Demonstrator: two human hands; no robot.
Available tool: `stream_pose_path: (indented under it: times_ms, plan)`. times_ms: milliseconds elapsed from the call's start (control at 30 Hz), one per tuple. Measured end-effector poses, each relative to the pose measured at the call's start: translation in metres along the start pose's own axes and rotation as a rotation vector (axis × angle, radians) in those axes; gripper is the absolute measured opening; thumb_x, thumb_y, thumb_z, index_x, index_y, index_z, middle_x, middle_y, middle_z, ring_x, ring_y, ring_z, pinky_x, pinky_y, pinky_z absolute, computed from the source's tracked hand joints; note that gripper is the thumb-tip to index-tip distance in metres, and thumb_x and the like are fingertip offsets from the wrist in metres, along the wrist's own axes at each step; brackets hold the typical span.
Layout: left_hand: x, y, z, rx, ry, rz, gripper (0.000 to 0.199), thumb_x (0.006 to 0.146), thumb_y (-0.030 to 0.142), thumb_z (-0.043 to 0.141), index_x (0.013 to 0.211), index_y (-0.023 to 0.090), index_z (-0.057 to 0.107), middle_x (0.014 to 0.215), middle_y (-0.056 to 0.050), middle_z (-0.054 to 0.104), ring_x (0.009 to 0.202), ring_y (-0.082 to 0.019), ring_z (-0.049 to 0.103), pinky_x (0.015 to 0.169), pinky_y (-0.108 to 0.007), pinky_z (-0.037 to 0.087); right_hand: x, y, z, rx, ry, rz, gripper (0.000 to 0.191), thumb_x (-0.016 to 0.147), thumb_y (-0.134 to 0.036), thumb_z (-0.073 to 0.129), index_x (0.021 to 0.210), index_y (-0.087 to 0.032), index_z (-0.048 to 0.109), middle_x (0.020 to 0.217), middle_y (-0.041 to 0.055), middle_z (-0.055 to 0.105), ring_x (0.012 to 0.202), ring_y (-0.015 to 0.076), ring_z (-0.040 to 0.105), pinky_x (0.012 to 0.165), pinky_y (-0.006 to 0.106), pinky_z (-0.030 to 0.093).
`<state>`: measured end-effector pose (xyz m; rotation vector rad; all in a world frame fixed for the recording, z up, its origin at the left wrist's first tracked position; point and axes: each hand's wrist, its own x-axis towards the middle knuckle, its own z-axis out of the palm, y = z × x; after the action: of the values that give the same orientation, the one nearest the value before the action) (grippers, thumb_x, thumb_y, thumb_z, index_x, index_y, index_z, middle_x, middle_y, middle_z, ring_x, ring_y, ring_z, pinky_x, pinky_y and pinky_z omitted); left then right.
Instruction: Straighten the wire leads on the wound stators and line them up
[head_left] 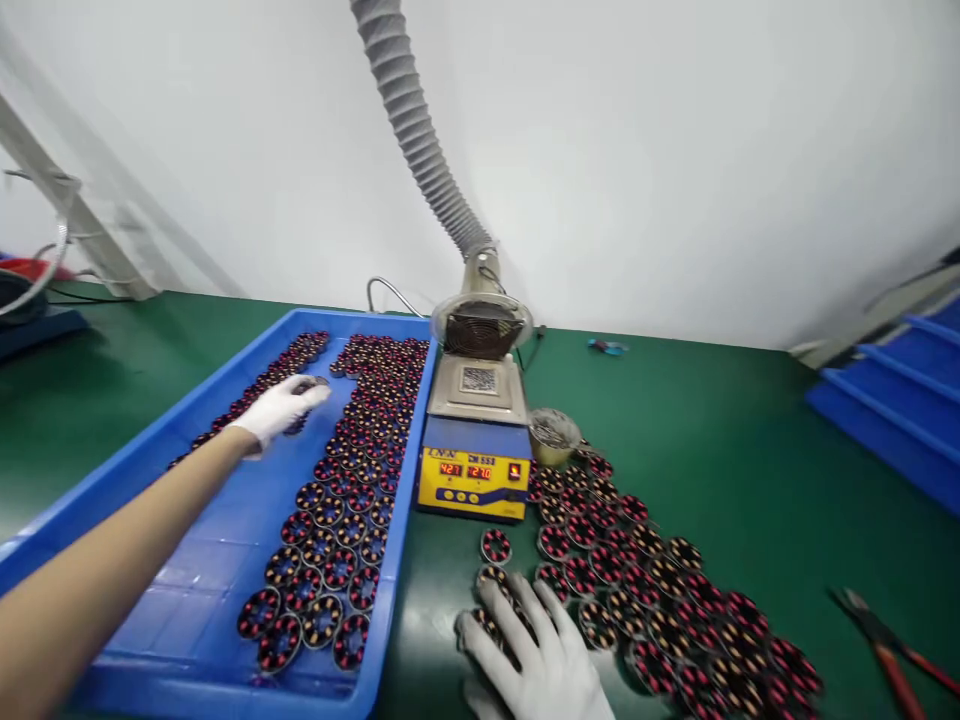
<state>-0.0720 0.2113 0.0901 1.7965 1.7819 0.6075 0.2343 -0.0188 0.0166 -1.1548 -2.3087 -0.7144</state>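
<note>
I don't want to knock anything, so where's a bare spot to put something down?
Try the green table between the loose rings and the stacked blue trays, beyond the pliers. The big blue tray has bare floor between its ring groups, but the left forearm crosses it. Crowded: around the right hand and along that tray's right side.

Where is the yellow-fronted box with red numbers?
In the head view, the yellow-fronted box stands near the centre on the green table, between the blue tray on its left and the small pot on its right.
</note>
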Motion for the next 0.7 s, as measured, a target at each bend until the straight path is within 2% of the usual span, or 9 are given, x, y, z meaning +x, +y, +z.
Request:
stream_pose_path:
  times_ms: [167, 200, 233, 267, 333, 367, 467, 567, 700]
  plan:
    - [-0.095, 0.048, -0.015, -0.163, -0.06, 0.175, 0.034, 0.082, 0.053, 0.046, 0.103, 0.027, 0.051, 0.082, 0.003, 0.054, 0.066, -0.015, 0.047, 0.054, -0.023, 0.04, 0.0, -0.008, -0.013, 0.102, -0.045, 0.275, 0.022, 0.09, -0.031, 0.043, 0.097, -0.022, 0.062, 0.101, 0.001, 0.071, 0.095, 0.0185, 0.062, 0.09, 0.034, 0.039]
    - [-0.118, 0.054, -0.011, -0.175, -0.074, 0.253, 0.028, 0.077, 0.048, 0.05, 0.099, 0.031, 0.052, 0.085, 0.004, 0.056, 0.07, -0.015, 0.051, 0.059, -0.025, 0.044, -0.004, -0.007, -0.014, 0.105, -0.038, 0.306, 0.023, 0.09, -0.032, 0.043, 0.097, -0.022, 0.061, 0.101, 0.0017, 0.07, 0.095, 0.0186, 0.061, 0.091, 0.035, 0.038]
    - [-0.141, 0.058, -0.003, -0.125, -0.043, 0.442, 0.02, 0.075, 0.037, 0.05, 0.094, 0.035, 0.052, 0.082, 0.006, 0.057, 0.065, -0.015, 0.052, 0.058, -0.025, 0.046, -0.009, -0.006, -0.015, 0.106, -0.034, 0.33, 0.023, 0.09, -0.032, 0.042, 0.097, -0.021, 0.061, 0.102, 0.0023, 0.07, 0.096, 0.0188, 0.061, 0.091, 0.035, 0.038]
    - [-0.162, 0.061, 0.009, -0.106, -0.076, 0.596, 0.028, 0.069, 0.029, 0.05, 0.095, 0.036, 0.05, 0.093, 0.005, 0.058, 0.076, -0.018, 0.057, 0.065, -0.028, 0.051, -0.013, -0.004, -0.014, 0.102, -0.032, 0.353, 0.023, 0.09, -0.031, 0.042, 0.098, -0.021, 0.061, 0.103, 0.0028, 0.07, 0.096, 0.019, 0.06, 0.092, 0.035, 0.038]
    - [-0.197, 0.065, 0.04, 0.054, -0.287, 0.714, 0.031, 0.061, 0.027, 0.055, 0.091, 0.033, 0.051, 0.11, 0.001, 0.055, 0.089, -0.023, 0.059, 0.073, -0.031, 0.054, -0.021, -0.001, -0.011, 0.085, -0.025, 0.396, 0.023, 0.091, -0.028, 0.041, 0.1, -0.02, 0.06, 0.105, 0.0041, 0.069, 0.098, 0.0194, 0.06, 0.093, 0.036, 0.037]
    - [-0.209, 0.066, 0.058, 0.293, -0.475, 0.645, 0.031, 0.067, 0.023, 0.054, 0.096, 0.035, 0.053, 0.114, 0.001, 0.055, 0.084, -0.02, 0.062, 0.069, -0.028, 0.055, -0.025, 0.001, -0.009, 0.075, -0.023, 0.415, 0.023, 0.091, -0.027, 0.041, 0.1, -0.019, 0.06, 0.106, 0.0047, 0.068, 0.099, 0.0199, 0.06, 0.093, 0.037, 0.037]
    - [-0.224, 0.073, 0.107, 0.491, -0.644, 0.608, 0.037, 0.068, 0.016, 0.061, 0.101, 0.032, 0.057, 0.123, -0.009, 0.053, 0.075, -0.029, 0.065, 0.058, -0.04, 0.057, -0.031, 0.005, -0.003, 0.048, -0.01, 0.45, 0.022, 0.091, -0.028, 0.043, 0.101, -0.018, 0.06, 0.105, 0.0065, 0.068, 0.1, 0.0222, 0.059, 0.092, 0.041, 0.039]
    - [-0.217, 0.085, 0.141, 0.56, -0.602, 0.602, 0.039, 0.069, 0.024, 0.065, 0.107, 0.02, 0.056, 0.132, -0.024, 0.042, 0.082, -0.04, 0.062, 0.059, -0.055, 0.054, -0.032, 0.007, -0.004, 0.042, -0.025, 0.461, 0.024, 0.092, -0.031, 0.042, 0.102, -0.019, 0.06, 0.106, 0.0067, 0.069, 0.101, 0.0244, 0.06, 0.09, 0.044, 0.043]
    - [-0.206, 0.098, 0.158, 0.523, -0.493, 0.589, 0.074, 0.075, 0.039, 0.068, 0.136, 0.021, 0.029, 0.141, -0.025, 0.029, 0.095, -0.042, 0.057, 0.067, -0.055, 0.054, -0.036, 0.017, -0.011, 0.074, 0.006, 0.458, 0.028, 0.094, -0.03, 0.035, 0.105, -0.021, 0.06, 0.106, 0.0061, 0.069, 0.102, 0.0218, 0.062, 0.083, 0.038, 0.052]
